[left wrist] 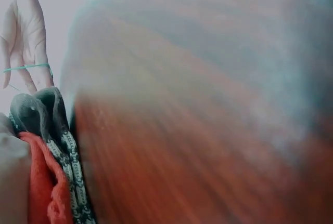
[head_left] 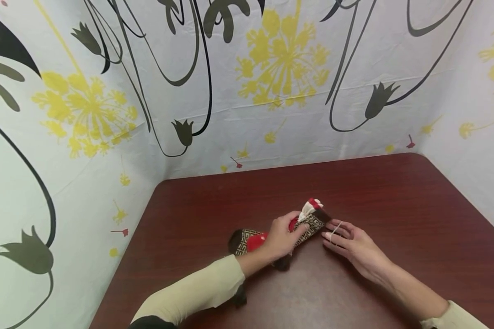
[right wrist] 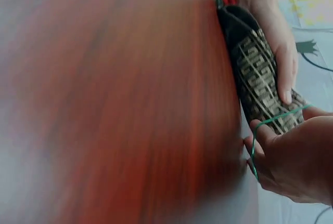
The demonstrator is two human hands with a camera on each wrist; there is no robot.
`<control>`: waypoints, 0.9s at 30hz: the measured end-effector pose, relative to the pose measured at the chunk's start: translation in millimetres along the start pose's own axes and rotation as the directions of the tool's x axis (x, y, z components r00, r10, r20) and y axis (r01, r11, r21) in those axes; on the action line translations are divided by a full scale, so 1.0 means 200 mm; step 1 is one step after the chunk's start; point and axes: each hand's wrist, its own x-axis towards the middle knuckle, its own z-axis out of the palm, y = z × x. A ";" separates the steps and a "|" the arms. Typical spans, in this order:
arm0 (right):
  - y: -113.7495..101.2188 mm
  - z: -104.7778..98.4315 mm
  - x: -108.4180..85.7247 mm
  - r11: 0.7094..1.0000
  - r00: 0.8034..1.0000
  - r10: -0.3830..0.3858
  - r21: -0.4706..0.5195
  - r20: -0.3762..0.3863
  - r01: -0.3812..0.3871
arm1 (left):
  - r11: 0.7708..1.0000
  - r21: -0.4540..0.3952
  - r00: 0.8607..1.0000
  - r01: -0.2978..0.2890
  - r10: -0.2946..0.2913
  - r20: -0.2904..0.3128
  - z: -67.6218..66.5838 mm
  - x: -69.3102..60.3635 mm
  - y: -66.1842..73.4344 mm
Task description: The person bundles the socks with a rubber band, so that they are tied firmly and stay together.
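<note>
My left hand (head_left: 281,235) grips a folded bundle of patterned socks (head_left: 317,225), dark brown and cream with red parts and a white bow-like detail. The thumb lies across the upper side. At the bundle's dark end is my right hand (head_left: 360,249), its fingers extended and spread. A thin rubber band (head_left: 336,228) is stretched around those fingers; it looks green in the right wrist view, where the band (right wrist: 281,116) crosses close to the socks (right wrist: 255,73). Whether it encircles them I cannot tell. The left wrist view shows the dark cuffs (left wrist: 31,112) close up.
Another red and dark patterned sock (head_left: 247,240) lies on the table behind the left wrist. A dark piece of fabric (head_left: 239,297) shows below the left forearm. The brown wooden table (head_left: 395,196) has rounded corners and meets flower-printed cloth walls (head_left: 222,96).
</note>
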 end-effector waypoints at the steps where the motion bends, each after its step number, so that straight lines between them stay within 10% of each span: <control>1: 0.00 0.02 0.01 1.000 1.000 0.007 0.018 -0.006 -0.007 | 1.000 -0.020 1.000 0.012 -0.012 -0.009 0.00 0.00 0.00; 7: -0.01 0.11 0.08 0.994 1.000 0.019 0.105 -0.008 -0.018 | 1.000 0.003 0.999 0.000 0.000 0.033 0.00 0.00 -0.01; 14: -0.05 0.13 0.12 0.995 0.998 0.059 0.075 -0.003 -0.059 | 0.971 0.183 0.981 -0.156 0.131 0.141 -0.01 -0.03 0.00; 27: -0.08 0.09 0.18 0.991 0.989 0.137 -0.013 0.048 -0.137 | 0.784 0.364 0.854 -0.503 0.385 0.350 -0.04 -0.02 0.00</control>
